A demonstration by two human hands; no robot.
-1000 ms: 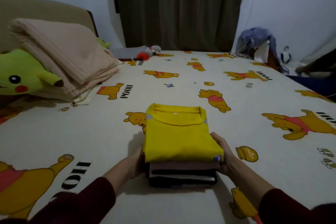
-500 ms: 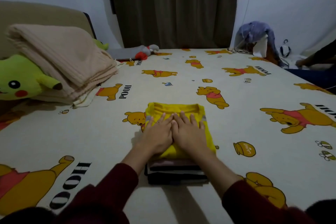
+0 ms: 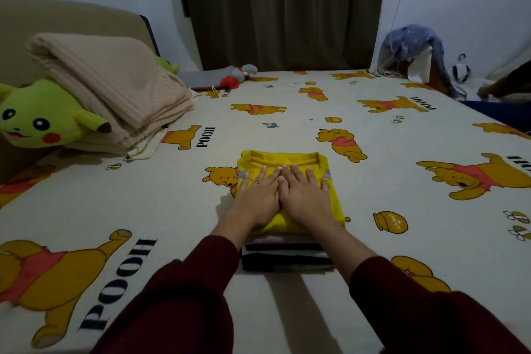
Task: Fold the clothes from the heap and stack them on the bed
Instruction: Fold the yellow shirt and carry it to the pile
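Note:
A stack of folded clothes [image 3: 287, 259] sits in the middle of the bed [image 3: 373, 210], with dark, white and pink layers showing at its near side. On top lies a folded yellow shirt [image 3: 284, 159], collar toward the far side. My left hand [image 3: 257, 197] and my right hand [image 3: 306, 195] lie flat side by side on the yellow shirt, fingers straight and pressing down. No loose heap of clothes is visible on the bed.
A folded beige blanket [image 3: 115, 89] and a green plush toy [image 3: 43, 118] lie at the left by the headboard. A small grey and red plush [image 3: 235, 76] is at the far edge. A bluish bundle of cloth [image 3: 413, 43] stands off the bed's far right corner.
A second ago my hands held the stack by its left and right sides. They then moved onto the top of the yellow shirt and now press there, hardly shifted since half a second ago.

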